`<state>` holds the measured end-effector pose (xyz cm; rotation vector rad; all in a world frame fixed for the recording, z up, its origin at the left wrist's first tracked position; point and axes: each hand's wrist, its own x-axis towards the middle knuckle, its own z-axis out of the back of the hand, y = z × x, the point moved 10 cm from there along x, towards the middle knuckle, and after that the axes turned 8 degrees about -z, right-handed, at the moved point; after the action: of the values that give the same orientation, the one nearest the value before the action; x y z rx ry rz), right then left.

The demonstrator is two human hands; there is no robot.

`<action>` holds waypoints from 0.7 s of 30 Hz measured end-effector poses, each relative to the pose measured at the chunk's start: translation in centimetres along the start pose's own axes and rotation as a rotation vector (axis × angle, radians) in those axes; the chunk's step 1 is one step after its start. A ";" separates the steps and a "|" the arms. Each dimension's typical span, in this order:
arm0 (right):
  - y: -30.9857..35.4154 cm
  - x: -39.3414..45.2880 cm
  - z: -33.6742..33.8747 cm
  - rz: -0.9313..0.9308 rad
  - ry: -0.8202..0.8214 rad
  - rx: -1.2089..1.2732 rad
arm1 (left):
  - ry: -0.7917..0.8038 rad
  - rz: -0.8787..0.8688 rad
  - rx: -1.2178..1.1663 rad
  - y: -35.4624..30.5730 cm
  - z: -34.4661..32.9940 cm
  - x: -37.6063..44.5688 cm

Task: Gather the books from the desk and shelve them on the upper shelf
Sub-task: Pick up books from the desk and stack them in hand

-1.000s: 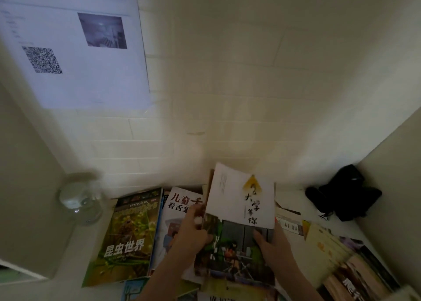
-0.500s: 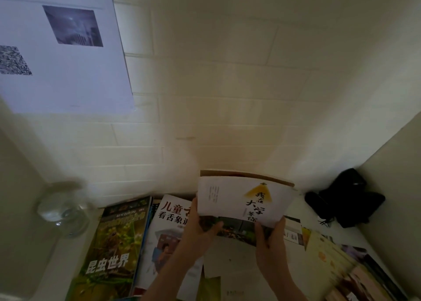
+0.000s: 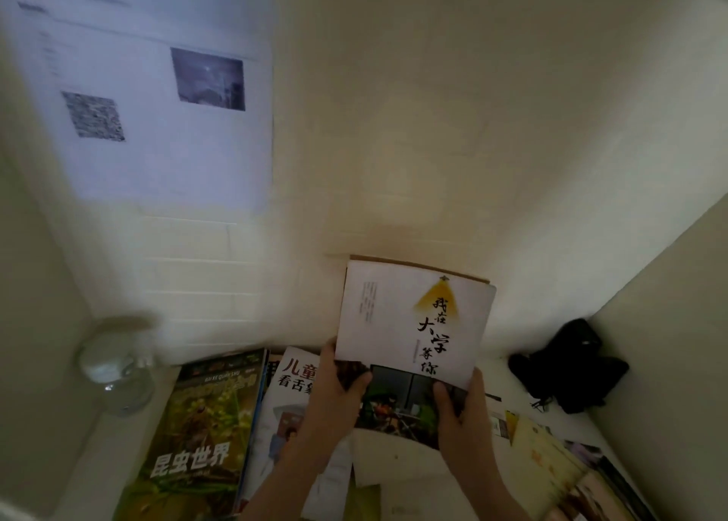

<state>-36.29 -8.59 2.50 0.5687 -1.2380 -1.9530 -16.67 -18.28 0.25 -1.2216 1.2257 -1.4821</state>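
Half a second before, the stack (image 3: 413,347) was tipped nearly flat in my hands; now I had it stood upright again, lifted off the surface (image 3: 512,392) and held against the tiled wall (image 3: 433,146), front cover facing me. I judged that as the pickup done and the carry to the upper shelf, which was out of sight, next.

The wall behind the stack was pale, matte brick-pattern tile. Left of the stack lay a glossy green insect magazine (image 3: 201,430), flat and thin, and just beside it a white children's book (image 3: 291,398). The stack itself was slim paperbacks, white cover foremost, brown card edge behind.

My left hand (image 3: 335,394) pinched its lower left corner, thumb on the cover; my right hand (image 3: 461,406) gripped its lower right edge.
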 end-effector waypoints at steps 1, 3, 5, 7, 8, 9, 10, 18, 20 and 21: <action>1.9 -0.5 -0.1 0.036 0.000 0.016 | -0.025 -0.020 -0.005 -1.4 1.3 -0.3; 6.2 -1.9 -1.0 0.117 0.005 0.033 | -0.057 -0.095 -0.006 -4.9 4.4 -1.0; 10.5 -3.9 -2.6 0.201 0.053 0.063 | -0.131 -0.158 -0.004 -7.9 8.7 -2.2; 14.1 -6.4 -4.8 0.264 0.131 0.127 | -0.258 -0.197 0.031 -10.6 13.7 -4.1; 15.8 -7.6 -6.0 0.299 0.171 0.146 | -0.332 -0.216 0.053 -12.2 16.4 -5.4; 17.8 -9.1 -7.2 0.339 0.214 0.160 | -0.404 -0.230 0.070 -13.8 19.1 -6.8; 19.8 -10.6 -8.4 0.373 0.263 0.179 | -0.466 -0.253 0.081 -15.6 21.7 -8.4; 38.1 -26.0 -11.1 0.749 0.603 0.363 | -0.755 -0.545 0.234 -33.1 37.4 -23.3; 43.0 -29.0 -9.9 0.845 0.614 0.415 | -0.807 -0.638 0.190 -38.1 39.2 -25.9; 45.7 -30.3 -8.9 0.897 0.609 0.443 | -0.817 -0.680 0.168 -40.7 39.8 -26.5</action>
<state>4.92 -1.90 39.13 0.6117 -1.2113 -0.6908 26.46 7.72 37.77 -1.9578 0.1317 -1.2471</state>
